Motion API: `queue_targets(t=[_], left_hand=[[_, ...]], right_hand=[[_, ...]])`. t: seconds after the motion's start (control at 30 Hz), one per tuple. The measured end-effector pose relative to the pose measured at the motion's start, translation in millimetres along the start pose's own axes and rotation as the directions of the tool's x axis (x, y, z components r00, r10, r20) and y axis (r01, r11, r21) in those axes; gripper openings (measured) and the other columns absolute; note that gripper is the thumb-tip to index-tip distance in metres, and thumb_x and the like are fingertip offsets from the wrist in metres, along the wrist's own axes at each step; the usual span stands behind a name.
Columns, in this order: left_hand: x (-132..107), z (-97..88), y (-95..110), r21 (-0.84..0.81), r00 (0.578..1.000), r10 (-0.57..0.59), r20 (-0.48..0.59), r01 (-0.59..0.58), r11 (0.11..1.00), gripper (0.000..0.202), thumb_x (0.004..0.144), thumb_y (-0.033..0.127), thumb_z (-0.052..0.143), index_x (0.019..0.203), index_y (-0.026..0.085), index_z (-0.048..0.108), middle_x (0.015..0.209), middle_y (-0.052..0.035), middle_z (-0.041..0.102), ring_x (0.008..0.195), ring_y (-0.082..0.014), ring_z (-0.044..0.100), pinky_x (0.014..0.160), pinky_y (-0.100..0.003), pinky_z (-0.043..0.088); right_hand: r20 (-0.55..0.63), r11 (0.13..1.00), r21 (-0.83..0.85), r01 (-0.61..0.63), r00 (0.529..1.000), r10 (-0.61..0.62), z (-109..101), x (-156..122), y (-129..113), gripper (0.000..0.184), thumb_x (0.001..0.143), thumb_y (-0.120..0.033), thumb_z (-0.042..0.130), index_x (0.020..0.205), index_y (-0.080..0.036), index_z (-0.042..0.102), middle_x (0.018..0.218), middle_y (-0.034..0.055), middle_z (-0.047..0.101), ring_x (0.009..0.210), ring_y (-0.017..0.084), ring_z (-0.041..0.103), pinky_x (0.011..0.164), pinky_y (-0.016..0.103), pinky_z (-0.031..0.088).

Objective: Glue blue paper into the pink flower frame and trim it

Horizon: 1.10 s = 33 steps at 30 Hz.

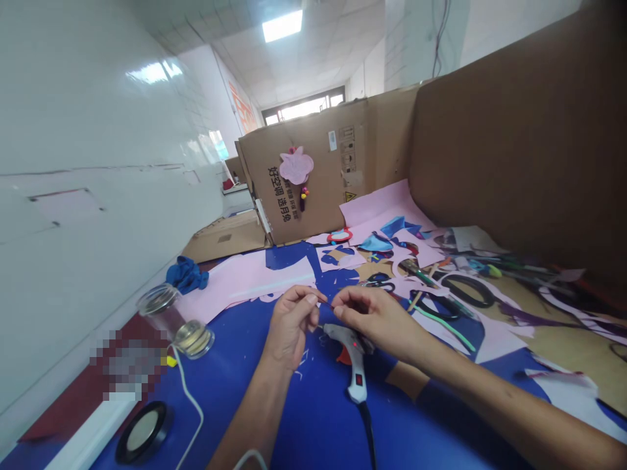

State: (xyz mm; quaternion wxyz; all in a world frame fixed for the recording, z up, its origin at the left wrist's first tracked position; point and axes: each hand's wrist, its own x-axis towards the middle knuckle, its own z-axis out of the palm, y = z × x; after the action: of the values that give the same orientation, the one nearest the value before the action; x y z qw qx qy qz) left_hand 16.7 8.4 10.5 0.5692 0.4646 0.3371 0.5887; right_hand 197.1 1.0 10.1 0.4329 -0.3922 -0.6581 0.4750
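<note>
My left hand (291, 323) and my right hand (365, 310) meet over the blue table, fingertips pinched close together. Between them is a thin, dark, thread-like piece (328, 303), too small to identify surely; both hands appear to grip it. Just below my right hand lies a white hot glue gun (356, 372) with an orange trigger and a small red light, its nozzle toward my left hand. Its black cord runs down to the near edge. Pink sheets (249, 277) lie beyond my left hand, and scissors (379, 281) beyond my right.
Cardboard walls (382, 143) stand behind and right; a pink flower-shaped ornament (296, 166) hangs there. Scraps, tools and a black tape roll (467, 289) clutter the right side. At left are a glass jar (161, 307), blue cloth (187, 274), a white cable (189, 385) and a round black-rimmed object (142, 431).
</note>
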Motion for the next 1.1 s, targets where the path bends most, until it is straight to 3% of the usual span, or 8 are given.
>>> queue_targets(t=[0.1,0.23,0.43,0.63,0.93,1.1], left_hand=[[0.0,2.1,-2.7,0.019,1.000,-0.009,0.003,0.009,1.000,0.016,0.074,0.027,0.082,0.078,0.014,0.074,0.081,-0.0047,0.074,0.051,-0.0063,0.050,0.047,-0.019,0.033],[-1.6,5.2,-5.0,0.025,0.999,-0.036,-0.006,0.036,0.999,0.018,0.073,0.028,0.083,0.079,0.014,0.074,0.079,-0.0038,0.073,0.051,-0.0066,0.051,0.047,-0.019,0.034],[-0.7,4.2,-8.0,0.038,0.997,-0.077,-0.022,0.077,0.996,0.020,0.074,0.031,0.082,0.078,0.014,0.073,0.078,-0.0047,0.074,0.051,-0.0067,0.051,0.047,-0.020,0.033],[1.3,2.1,-13.2,0.046,0.997,-0.076,-0.013,0.076,0.996,0.018,0.076,0.030,0.080,0.079,0.015,0.073,0.078,-0.0035,0.073,0.051,-0.0068,0.050,0.048,-0.020,0.035],[0.9,2.3,-11.6,0.038,0.995,-0.088,-0.041,0.089,0.995,0.022,0.074,0.031,0.083,0.079,0.015,0.070,0.079,-0.0048,0.074,0.050,-0.0068,0.051,0.047,-0.019,0.035],[2.0,-0.5,-12.1,0.036,0.996,-0.077,-0.042,0.078,0.996,0.028,0.079,0.037,0.082,0.093,0.016,0.070,0.081,-0.0039,0.074,0.051,-0.0065,0.052,0.047,-0.018,0.035]], right_hand=[[-0.014,0.999,0.014,0.041,0.999,-0.040,-3.1,-1.4,-0.1,0.012,0.089,-0.030,0.063,0.082,-0.020,0.065,0.073,-0.0009,0.062,0.065,0.014,0.054,0.059,0.026,0.041],[0.004,0.995,0.092,-0.041,0.999,0.041,-5.9,-0.3,3.9,0.008,0.088,-0.026,0.059,0.092,-0.021,0.063,0.069,-0.0035,0.059,0.055,0.013,0.051,0.052,0.026,0.038],[-0.037,0.998,-0.042,0.038,0.999,-0.039,-10.1,2.6,11.1,0.013,0.089,-0.028,0.060,0.092,-0.020,0.070,0.080,0.0005,0.066,0.069,0.015,0.053,0.063,0.028,0.040],[-0.028,0.998,-0.062,0.012,1.000,-0.014,-8.4,3.5,16.7,0.018,0.088,-0.036,0.066,0.091,-0.019,0.070,0.077,0.0011,0.067,0.068,0.016,0.055,0.061,0.029,0.041],[-0.048,0.998,-0.069,0.014,0.999,-0.018,-10.2,2.7,10.9,0.017,0.088,-0.034,0.063,0.080,-0.020,0.066,0.069,-0.0017,0.060,0.062,0.014,0.048,0.058,0.027,0.036],[-0.049,0.997,-0.073,0.033,0.998,-0.037,-11.6,4.0,15.1,0.014,0.090,-0.031,0.063,0.081,-0.020,0.066,0.071,-0.0019,0.061,0.064,0.014,0.049,0.059,0.027,0.037]])
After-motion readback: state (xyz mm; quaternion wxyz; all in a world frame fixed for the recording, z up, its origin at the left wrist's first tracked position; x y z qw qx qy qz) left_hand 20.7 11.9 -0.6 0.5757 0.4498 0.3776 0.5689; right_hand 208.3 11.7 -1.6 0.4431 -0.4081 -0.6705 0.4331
